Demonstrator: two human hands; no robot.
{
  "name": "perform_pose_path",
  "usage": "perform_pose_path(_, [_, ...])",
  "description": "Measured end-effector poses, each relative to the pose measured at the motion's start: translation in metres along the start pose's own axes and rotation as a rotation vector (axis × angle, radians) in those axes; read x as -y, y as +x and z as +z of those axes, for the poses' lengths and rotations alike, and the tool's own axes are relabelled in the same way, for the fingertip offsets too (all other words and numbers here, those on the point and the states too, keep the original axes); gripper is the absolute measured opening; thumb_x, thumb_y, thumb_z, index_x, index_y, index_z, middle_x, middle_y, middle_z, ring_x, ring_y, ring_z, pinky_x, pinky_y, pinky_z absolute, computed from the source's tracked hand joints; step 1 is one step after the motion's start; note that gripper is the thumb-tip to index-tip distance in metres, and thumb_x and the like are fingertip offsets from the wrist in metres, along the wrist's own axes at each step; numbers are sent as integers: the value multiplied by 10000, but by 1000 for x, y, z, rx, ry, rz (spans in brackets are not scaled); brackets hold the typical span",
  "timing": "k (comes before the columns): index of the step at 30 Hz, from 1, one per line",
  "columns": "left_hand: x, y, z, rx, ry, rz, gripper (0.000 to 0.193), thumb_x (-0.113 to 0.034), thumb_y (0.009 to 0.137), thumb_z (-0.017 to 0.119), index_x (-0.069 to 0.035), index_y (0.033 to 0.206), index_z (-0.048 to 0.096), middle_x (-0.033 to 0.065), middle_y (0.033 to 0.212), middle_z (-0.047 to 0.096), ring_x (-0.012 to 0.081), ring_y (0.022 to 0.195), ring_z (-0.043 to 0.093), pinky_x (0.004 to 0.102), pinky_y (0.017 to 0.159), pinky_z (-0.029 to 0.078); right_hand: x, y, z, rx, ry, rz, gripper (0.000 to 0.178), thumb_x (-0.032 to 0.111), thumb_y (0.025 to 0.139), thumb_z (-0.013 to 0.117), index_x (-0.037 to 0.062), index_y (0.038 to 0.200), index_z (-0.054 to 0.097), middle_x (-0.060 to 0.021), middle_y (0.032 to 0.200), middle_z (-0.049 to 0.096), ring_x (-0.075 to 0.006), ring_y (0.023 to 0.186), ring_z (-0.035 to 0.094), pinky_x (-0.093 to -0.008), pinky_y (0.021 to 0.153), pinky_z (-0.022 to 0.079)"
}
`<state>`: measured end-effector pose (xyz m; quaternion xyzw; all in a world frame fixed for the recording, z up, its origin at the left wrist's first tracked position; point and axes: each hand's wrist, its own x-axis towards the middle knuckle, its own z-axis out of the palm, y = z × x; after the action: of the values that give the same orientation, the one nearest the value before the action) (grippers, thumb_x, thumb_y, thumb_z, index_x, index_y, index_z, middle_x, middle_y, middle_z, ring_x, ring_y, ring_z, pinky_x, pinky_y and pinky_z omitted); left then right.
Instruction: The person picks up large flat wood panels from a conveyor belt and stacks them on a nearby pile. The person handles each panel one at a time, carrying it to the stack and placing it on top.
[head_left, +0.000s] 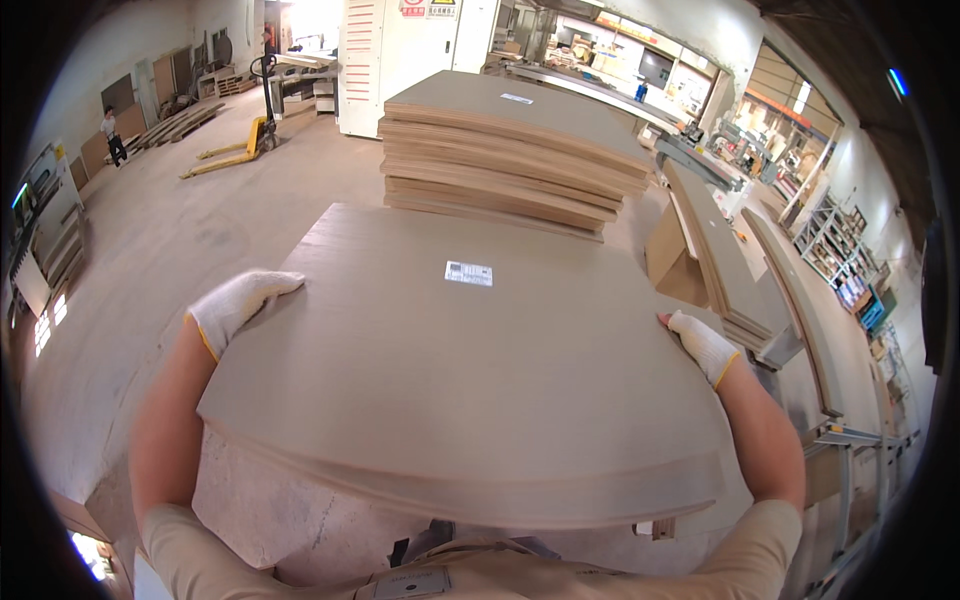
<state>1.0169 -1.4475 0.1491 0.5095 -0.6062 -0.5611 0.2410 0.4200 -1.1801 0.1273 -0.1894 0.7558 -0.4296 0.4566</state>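
I have a wide, flat board (450, 370) between both arms, its top face level and close under my chest. It seems to rest on more boards of the same size, whose stacked edges show along its near edge. My left hand (240, 302), in a white knit glove, lies on the left edge near the far left corner, fingers flat over the top; whether the thumb hooks under, I cannot tell. My right hand (700, 345), gloved too, clasps the right edge about midway, fingers curled round it.

By its look, the board is stiff and heavy for its thinness: a broad sheet like this would likely flex a little in the middle and swing awkwardly if tipped. The face looks smooth, so the gloves could slide; the edges are the only sound hold, taken at opposite sides as now, to keep it balanced. A white label (468, 273) sits toward the far edge. Beyond it stands a taller stack (510, 160) of similar boards.
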Motion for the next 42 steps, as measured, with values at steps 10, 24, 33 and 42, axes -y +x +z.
perform_pose_path(10, [132, -91, 35, -359, -223, 549, 577, -439, 1099, 426, -10, 1463, 552, 83, 1499, 559, 210, 1402, 487, 378, 1179, 352, -184, -150, 51, -181, 452, -595, 990, 635, 899, 587, 39, 1631, 290, -162, 1668, 335, -318, 1509, 346, -468, 1191, 332])
perform_pose_path(24, [139, -61, 70, -988, -219, 708, 419, -242, 1113, 459, 78, 1124, 729, 123, 1137, 735, 191, 1061, 665, 335, 985, 508, -179, -124, 110, -631, 208, -927, 630, 340, 990, 570, -47, 1482, 495, -187, 1581, 449, -295, 1431, 445, -438, 1211, 294])
perform_pose_path(33, [128, -57, 76, -1040, -113, 693, 429, -256, 1109, 464, 78, 1122, 733, 125, 1132, 739, 212, 1086, 660, 352, 995, 498, -182, -118, 100, -557, 190, -860, 610, 432, 1059, 580, 32, 1504, 463, -104, 1400, 507, -218, 1228, 494, -379, 1101, 395])
perform_pose_path(42, [131, -96, 81, -1231, -162, 686, 461, -305, 1112, 443, 64, 1298, 648, 172, 1302, 660, 260, 1187, 632, 377, 1057, 494, -206, -134, 70, -372, -104, -1175, 648, 342, 1067, 561, -26, 1568, 376, -217, 1659, 323, -323, 1537, 304, -428, 1246, 244])
